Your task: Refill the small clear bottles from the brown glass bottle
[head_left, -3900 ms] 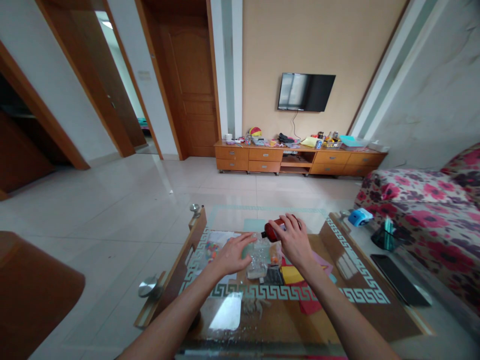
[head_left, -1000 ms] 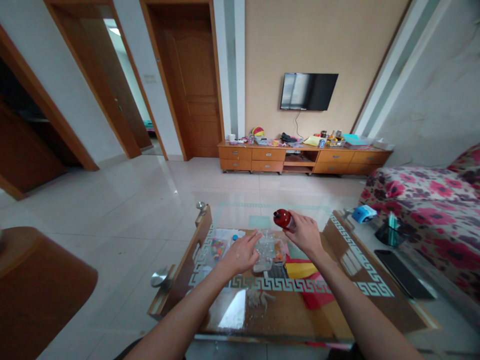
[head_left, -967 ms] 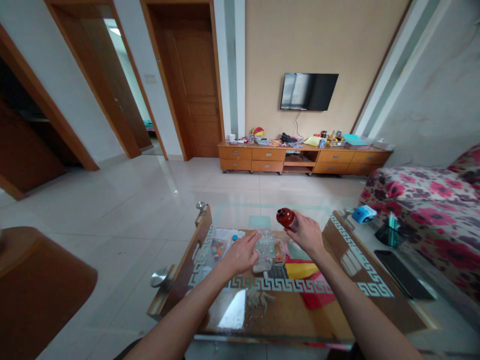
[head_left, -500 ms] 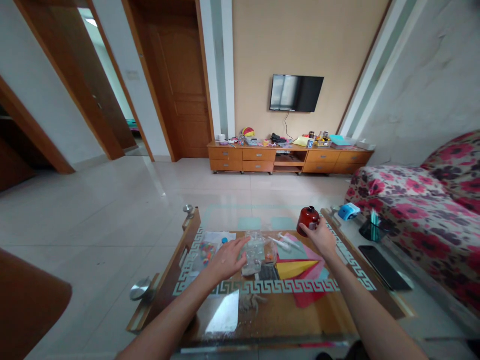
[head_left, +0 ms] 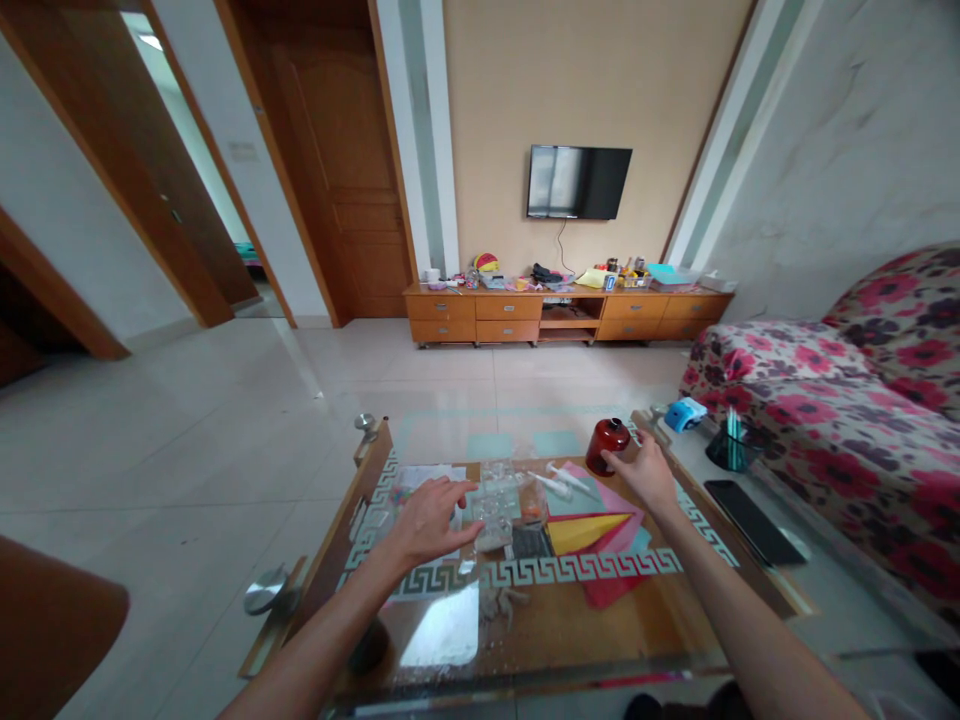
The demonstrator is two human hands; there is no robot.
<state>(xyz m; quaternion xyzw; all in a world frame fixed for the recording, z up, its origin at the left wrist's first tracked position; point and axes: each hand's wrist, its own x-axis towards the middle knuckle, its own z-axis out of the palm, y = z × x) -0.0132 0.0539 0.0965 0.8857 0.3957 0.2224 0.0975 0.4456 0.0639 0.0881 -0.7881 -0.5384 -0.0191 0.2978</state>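
My right hand (head_left: 646, 474) rests against a small dark red bottle (head_left: 606, 446) that stands upright near the far right of the glass coffee table (head_left: 555, 620). My left hand (head_left: 426, 514) lies flat, fingers spread, beside a clear plastic bag (head_left: 498, 500) of small items in the middle of the table. Coloured paper sheets (head_left: 592, 530), yellow, red and pink, lie between my two hands. Two small white tubes (head_left: 559, 480) lie just left of the bottle.
A black phone (head_left: 754, 506), a dark pen holder (head_left: 727, 450) and a blue object (head_left: 684, 412) sit on the white side surface to the right. A floral sofa (head_left: 832, 400) stands beyond it. A wooden TV cabinet (head_left: 562, 312) lines the far wall.
My right hand carried the red bottle from above the clear bag to the right and set it upright on the table. My left hand stayed by the bag. The view shifted left.
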